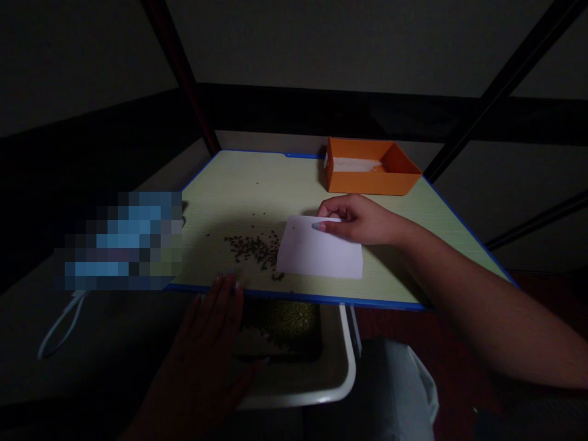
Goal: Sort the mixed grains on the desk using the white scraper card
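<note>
My right hand (356,219) pinches a white card (321,250) by its far edge, thumb on top and fingers behind. The card is held low over the table at a slant, its left edge beside a scatter of small dark grains (255,248). At the near blue edge of the table, my left hand (215,321) lies with fingers stretched out, its fingertips touching the edge and holding nothing. Below that edge is a white-rimmed tub (348,373) with a heap of small greenish beans (291,321) inside, partly hidden by the tabletop.
An orange open box (374,182) with pale material in it stands at the back right of the pale table (243,177). A blurred-out bluish object (128,239) with a white cord (62,343) is at the left edge. Dark panels stand behind.
</note>
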### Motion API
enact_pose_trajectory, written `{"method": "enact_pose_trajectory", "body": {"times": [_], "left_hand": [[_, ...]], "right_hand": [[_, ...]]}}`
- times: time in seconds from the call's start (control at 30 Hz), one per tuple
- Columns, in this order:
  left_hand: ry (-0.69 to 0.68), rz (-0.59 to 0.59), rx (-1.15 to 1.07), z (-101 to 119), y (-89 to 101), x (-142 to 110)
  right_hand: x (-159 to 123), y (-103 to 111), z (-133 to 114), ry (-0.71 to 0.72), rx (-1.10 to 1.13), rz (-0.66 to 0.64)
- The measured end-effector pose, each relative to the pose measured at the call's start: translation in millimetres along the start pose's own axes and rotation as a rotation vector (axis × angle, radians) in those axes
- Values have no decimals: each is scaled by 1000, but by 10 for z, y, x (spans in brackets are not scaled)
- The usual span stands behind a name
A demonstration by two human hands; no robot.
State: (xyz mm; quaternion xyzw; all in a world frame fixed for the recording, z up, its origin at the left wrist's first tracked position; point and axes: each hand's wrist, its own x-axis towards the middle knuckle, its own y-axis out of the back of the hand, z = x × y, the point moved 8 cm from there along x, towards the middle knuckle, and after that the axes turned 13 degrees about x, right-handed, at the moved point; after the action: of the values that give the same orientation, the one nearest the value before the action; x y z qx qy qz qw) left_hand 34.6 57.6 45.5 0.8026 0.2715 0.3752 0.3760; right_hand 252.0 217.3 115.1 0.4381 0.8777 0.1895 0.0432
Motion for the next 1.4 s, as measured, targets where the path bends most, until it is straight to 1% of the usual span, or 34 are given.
{"method": "enact_pose_trajectory", "body": {"times": [0.27, 0.63, 0.8, 1.0, 1.13, 1.4], "left_hand": [[10, -4, -9, -2, -8, -5], [-16, 8, -19, 11, 33, 23], [6, -11, -20, -3, -8, 6], [29, -20, -47, -13, -8, -18], [39, -34, -56, -15, -13, -19], [9, -13, -48, 3, 18, 14]], "right_hand": [[22, -25, 27, 19, 26, -12], [0, -44, 27, -16, 56, -55], [-1, -74, 37, -41, 50, -65], [-17, -105, 30, -23, 40, -82], [-18, -103, 49, -53, 38, -90], [-15, -74, 105, -100, 49, -120]]}}
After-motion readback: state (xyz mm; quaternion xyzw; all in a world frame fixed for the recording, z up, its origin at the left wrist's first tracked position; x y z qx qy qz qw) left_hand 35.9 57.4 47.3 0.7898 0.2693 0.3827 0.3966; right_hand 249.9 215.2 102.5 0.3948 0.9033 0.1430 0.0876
